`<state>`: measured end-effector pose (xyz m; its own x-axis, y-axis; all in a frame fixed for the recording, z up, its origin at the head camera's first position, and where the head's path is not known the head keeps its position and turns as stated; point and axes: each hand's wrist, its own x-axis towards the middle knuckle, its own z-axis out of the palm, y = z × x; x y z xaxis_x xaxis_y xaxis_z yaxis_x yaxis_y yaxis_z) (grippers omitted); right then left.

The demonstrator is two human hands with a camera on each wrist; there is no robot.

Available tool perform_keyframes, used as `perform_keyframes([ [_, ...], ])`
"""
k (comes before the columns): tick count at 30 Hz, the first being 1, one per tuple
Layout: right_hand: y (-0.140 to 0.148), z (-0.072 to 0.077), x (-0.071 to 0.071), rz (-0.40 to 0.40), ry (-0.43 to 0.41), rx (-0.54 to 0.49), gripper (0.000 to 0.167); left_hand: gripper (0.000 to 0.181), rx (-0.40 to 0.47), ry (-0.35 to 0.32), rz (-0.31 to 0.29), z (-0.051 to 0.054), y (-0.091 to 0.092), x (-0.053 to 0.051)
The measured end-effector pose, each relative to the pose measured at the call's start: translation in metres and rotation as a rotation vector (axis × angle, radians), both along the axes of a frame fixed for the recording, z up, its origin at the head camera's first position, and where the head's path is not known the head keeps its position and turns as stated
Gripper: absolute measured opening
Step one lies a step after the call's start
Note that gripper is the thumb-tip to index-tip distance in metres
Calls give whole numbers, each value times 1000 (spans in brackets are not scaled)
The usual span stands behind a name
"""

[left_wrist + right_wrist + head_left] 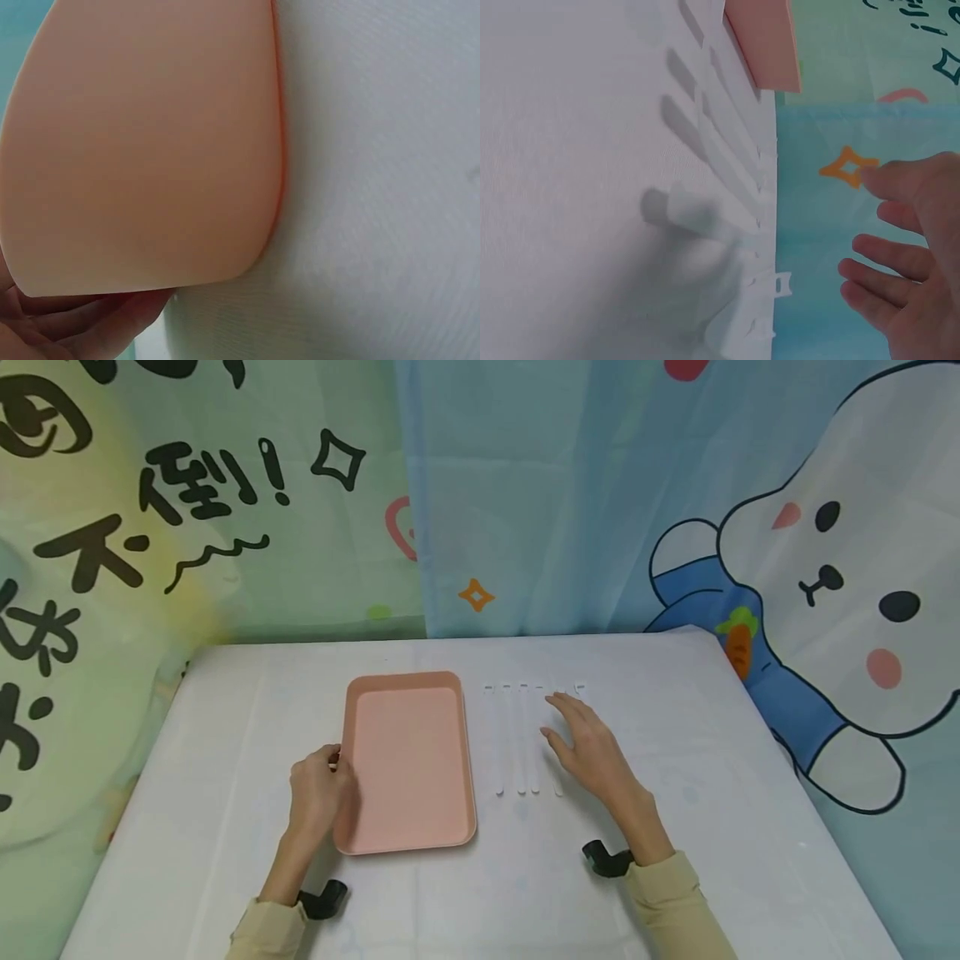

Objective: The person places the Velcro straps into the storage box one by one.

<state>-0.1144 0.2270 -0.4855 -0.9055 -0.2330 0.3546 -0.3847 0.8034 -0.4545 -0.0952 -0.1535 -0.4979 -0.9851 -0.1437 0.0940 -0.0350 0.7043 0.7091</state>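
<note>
A printed cloth backdrop (540,510) with dark lettering and a white cartoon animal (840,560) hangs beyond the white counter (450,910). A shallow pink tray (408,764) lies on the counter, toward nine o'clock from its middle. The person's left hand (318,785) grasps the tray's edge at nine o'clock. Slim white strips (522,743) lie side by side at the tray's three o'clock. The right hand (592,747), released and holding nothing, hovers at the row's three-o'clock end, fingers extended.
</note>
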Motion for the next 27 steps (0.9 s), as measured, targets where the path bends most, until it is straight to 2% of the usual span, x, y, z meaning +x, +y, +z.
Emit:
perform_keyframes([
  [11, 19, -8, -10, -78, -74, -23, 45, 23, -1, -7, 7, 1, -1, 0],
  [27, 39, -12, -25, -169, -246, -54, 45, 22, -4, 1, -12, 1, -1, 1],
])
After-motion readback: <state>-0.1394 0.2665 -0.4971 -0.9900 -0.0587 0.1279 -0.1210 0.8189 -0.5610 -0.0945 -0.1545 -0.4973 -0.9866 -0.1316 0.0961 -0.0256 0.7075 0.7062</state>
